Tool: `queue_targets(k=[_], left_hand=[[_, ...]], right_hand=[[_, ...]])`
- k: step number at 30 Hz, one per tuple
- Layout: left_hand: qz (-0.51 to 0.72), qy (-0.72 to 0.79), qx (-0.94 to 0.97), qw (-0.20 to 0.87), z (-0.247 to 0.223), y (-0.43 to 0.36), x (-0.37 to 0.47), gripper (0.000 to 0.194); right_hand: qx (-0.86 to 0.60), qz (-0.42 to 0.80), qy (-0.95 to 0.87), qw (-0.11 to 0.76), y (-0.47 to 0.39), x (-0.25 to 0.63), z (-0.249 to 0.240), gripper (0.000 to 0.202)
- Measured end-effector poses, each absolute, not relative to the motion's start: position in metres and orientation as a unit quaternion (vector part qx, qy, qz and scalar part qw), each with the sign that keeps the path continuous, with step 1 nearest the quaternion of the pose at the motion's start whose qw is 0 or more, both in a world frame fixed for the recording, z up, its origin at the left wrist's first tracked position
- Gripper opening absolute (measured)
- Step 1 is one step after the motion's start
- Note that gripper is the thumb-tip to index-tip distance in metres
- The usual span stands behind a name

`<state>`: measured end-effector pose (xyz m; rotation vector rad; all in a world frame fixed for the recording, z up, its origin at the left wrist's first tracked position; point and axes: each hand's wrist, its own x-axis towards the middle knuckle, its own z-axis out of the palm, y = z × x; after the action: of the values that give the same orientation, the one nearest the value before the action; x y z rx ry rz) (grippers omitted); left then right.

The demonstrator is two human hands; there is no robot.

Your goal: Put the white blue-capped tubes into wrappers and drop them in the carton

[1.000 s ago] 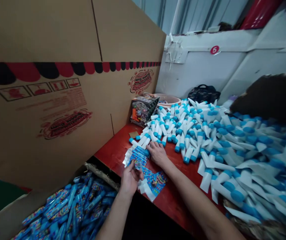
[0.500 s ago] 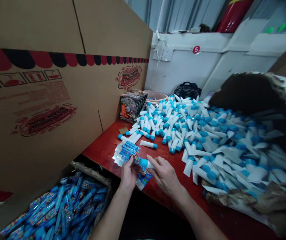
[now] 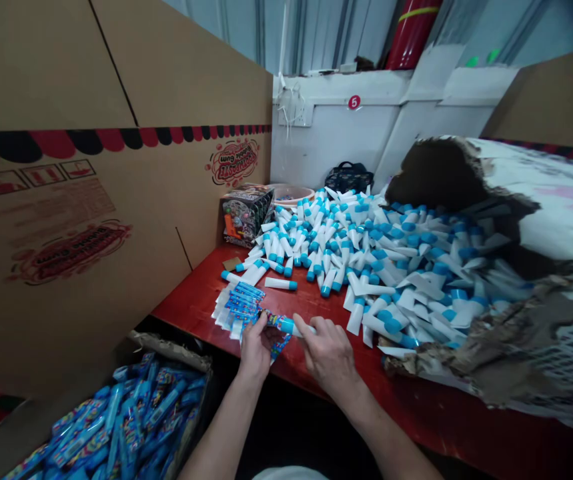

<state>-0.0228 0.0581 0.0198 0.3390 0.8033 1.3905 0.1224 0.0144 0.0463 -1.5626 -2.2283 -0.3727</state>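
Observation:
My left hand (image 3: 257, 343) is closed on a colourful printed wrapper (image 3: 273, 320) near the table's front edge. A white tube with a blue cap (image 3: 292, 326) points cap first into the wrapper's mouth. The fingers of my right hand (image 3: 329, 347) are closed on the tube's white end. Just behind my left hand, a fanned stack of flat wrappers (image 3: 241, 301) lies on the red table (image 3: 186, 297). One loose tube (image 3: 281, 284) lies behind the held one. A large heap of white tubes with blue caps (image 3: 356, 243) spreads over the back and right.
At the lower left stands an open box (image 3: 166, 343) of filled blue packs (image 3: 131, 413). Large cardboard (image 3: 166, 193) walls off the left. At the back are a printed box (image 3: 247, 215), a pink basin (image 3: 293, 193) and a dark bag (image 3: 349, 179). A torn sack (image 3: 556, 227) stands right.
The camera view has turned to the right, so the scene sits further left. The tube and wrapper are now more nearly in line, with my right fingers further back on the tube.

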Motion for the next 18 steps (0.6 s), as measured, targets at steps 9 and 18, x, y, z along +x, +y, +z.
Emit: queue_targets(k=[9, 18], left_hand=[[0.623, 0.357, 0.174, 0.674, 0.022, 0.05, -0.015, 0.03], [0.62, 0.356, 0.188, 0.674, 0.022, 0.046, -0.011, 0.029]], right_hand=[[-0.55, -0.095, -0.807, 0.192, 0.007, 0.126, 0.048, 0.05], [-0.534, 0.037, -0.809, 0.243, 0.009, 0.131, 0.038, 0.046]])
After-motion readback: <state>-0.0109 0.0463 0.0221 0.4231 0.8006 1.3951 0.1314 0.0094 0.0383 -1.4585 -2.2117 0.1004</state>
